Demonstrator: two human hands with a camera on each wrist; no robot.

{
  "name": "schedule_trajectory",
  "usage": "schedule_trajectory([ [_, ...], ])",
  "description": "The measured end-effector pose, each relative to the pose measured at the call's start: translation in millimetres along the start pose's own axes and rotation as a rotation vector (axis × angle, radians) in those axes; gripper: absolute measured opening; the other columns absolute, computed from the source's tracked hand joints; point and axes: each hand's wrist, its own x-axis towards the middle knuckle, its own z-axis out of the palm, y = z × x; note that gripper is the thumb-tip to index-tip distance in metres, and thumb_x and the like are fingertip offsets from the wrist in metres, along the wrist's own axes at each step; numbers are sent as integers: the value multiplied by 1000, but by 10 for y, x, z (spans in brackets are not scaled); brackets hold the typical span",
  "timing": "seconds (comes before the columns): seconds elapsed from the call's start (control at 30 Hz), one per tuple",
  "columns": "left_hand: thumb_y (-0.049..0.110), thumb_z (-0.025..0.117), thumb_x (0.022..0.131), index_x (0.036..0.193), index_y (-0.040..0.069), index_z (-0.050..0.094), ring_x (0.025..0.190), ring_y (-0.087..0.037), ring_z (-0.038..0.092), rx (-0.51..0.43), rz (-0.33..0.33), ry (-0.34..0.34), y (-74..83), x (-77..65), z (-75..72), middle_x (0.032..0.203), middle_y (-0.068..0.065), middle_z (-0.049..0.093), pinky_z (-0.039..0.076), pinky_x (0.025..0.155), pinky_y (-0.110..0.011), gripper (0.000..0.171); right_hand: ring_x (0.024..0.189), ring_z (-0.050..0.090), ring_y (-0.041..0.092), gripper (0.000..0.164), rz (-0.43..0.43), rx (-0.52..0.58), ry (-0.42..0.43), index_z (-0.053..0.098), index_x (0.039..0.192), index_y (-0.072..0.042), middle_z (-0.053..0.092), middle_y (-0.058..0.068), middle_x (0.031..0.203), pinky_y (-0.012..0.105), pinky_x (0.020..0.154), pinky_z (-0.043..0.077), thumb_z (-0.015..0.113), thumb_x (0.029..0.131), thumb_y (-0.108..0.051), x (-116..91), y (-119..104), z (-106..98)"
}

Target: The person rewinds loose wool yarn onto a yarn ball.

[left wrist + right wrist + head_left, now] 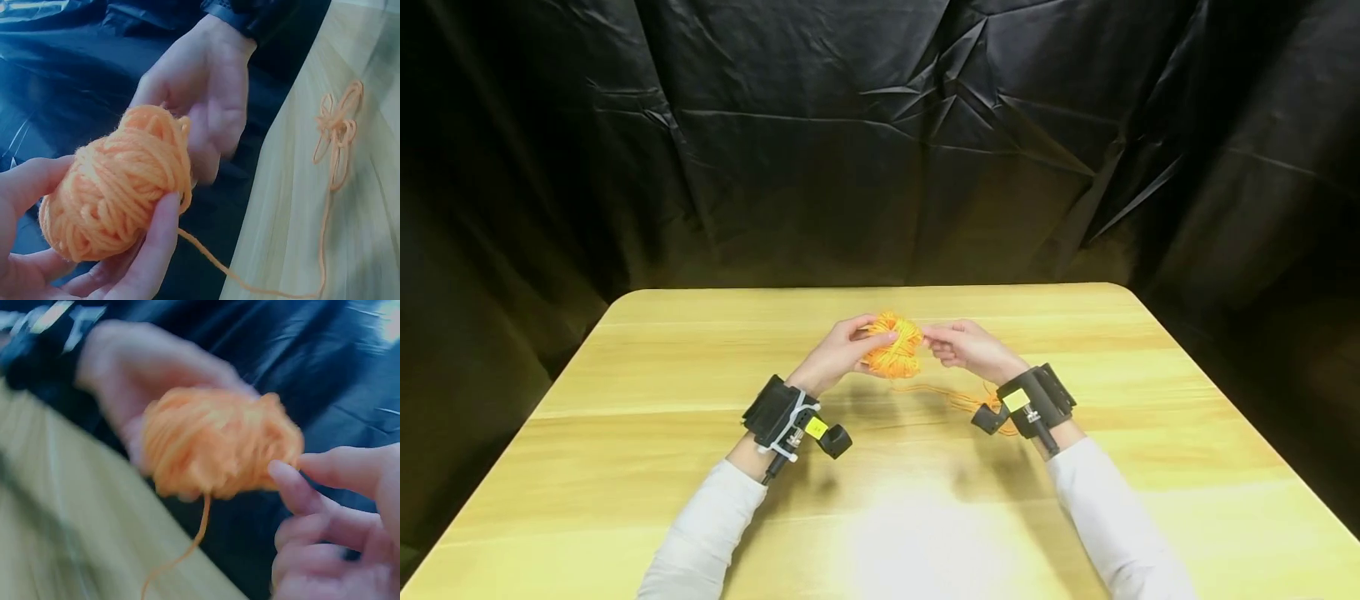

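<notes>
A ball of orange yarn (897, 350) is held up above the table by my left hand (841, 353). In the left wrist view the thumb and fingers curl round the yarn ball (112, 187). My right hand (976, 348) is at the ball's right side. In the right wrist view its thumb and index finger pinch at the end of the yarn ball (219, 447), with the other fingers curled in. What exactly lies between those fingertips is blurred. One strand hangs from the ball and runs to a small loose tangle of yarn (340, 134) on the table.
The pale wooden table (625, 467) reaches out under both arms. Behind it hangs a creased black sheet (805, 183). Each wrist wears a black strap with a small camera, and the right one (1036, 402) partly covers the loose yarn in the head view.
</notes>
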Motion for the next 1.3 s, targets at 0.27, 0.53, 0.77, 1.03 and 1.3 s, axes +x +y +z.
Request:
schedule_trajectory([
  [0.27, 21, 57, 87, 122, 2, 47, 89, -20, 60, -2, -14, -78, -11, -11, 27, 110, -17, 56, 52, 74, -40, 41, 100, 54, 16, 58, -8, -36, 9, 45, 123, -3, 56, 8, 106, 34, 93, 40, 25, 94, -49, 69, 104, 235],
  [0.53, 20, 58, 86, 116, 1, 50, 82, -18, 60, 49, -64, -78, -70, 2, 13, 103, -14, 59, 50, 75, -44, 37, 44, 23, 5, 35, 38, -94, 110, 48, 73, -4, 27, -6, 52, 18, 46, 24, 46, 92, -34, 29, -86, 113],
  [0.77, 20, 61, 84, 119, 2, 48, 82, -18, 59, 96, -111, -131, -113, 4, 48, 104, -14, 57, 51, 75, -40, 41, 44, 26, 8, 28, 8, -203, 192, 61, 97, 3, 40, -3, 58, 20, 48, 25, 53, 89, -23, -49, -315, 83],
  [1.03, 19, 64, 82, 121, 4, 43, 80, -17, 59, 125, -137, -105, -122, 28, 67, 99, -11, 60, 49, 76, -41, 47, 45, 29, 8, 23, -90, -202, 335, 64, 100, 0, 60, -1, 75, 20, 45, 24, 56, 88, -18, -129, -426, 148],
  [1.3, 22, 60, 85, 129, 5, 26, 91, -21, 56, 3, -129, 72, -114, 87, 113, 111, -19, 53, 47, 82, -43, 58, 56, 57, 16, 24, -306, -485, 305, 56, 108, 2, 67, 13, 87, 20, 48, 40, 53, 89, -10, -265, -470, 476],
])
